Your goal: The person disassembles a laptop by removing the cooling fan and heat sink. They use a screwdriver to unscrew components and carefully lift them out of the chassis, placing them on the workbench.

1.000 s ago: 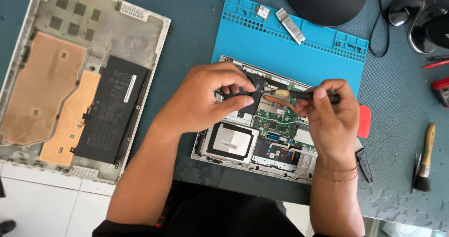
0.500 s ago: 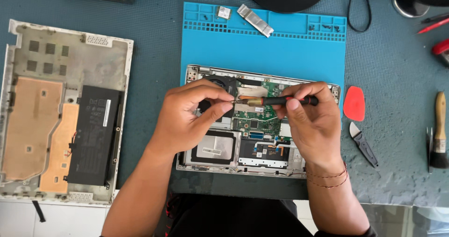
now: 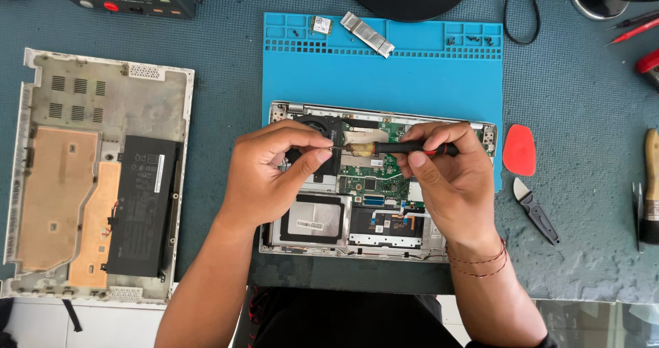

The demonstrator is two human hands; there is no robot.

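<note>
While the opened laptop [image 3: 384, 204] is lying beneath the fingers, a screwdriver [image 3: 405, 147] is being gripped by the closed right hand [image 3: 449, 183]. Its tip is being pinched between the left hand [image 3: 274, 173] fingertips [image 3: 322, 154]

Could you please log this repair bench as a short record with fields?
Surface: teal table
Mat: blue mat under the open laptop
Left hand: fingertips at the screwdriver tip, over the fan
Right hand: holds the screwdriver level
Left of mat: bottom cover with black battery
Right of mat: red pick, pry tool, brush
Mat top: metal strip, small card
</note>
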